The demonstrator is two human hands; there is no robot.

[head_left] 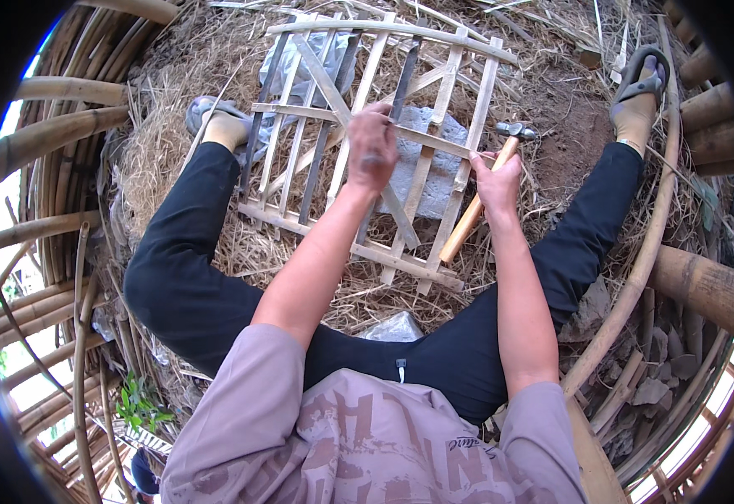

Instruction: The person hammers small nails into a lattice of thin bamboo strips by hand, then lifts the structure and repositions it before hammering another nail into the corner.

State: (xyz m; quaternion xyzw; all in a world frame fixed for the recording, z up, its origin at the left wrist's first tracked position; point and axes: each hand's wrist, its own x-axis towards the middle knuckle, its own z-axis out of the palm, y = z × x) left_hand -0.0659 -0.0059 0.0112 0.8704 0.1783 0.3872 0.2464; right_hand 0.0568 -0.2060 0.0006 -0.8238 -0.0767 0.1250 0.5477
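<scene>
The left hand (372, 144) is closed, seemingly pinching a nail, on the bamboo frame (359, 143) lying between the legs. The right hand (498, 181) grips the hammer (478, 198), head pointing away, just right of it.

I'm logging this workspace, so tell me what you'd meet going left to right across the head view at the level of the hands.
Curved bamboo poles → grey sandal on the left foot → left hand on the pale bamboo slat lattice frame → right hand holding the wooden-handled steel hammer → grey sandal on the right foot → thick bamboo poles.
</scene>
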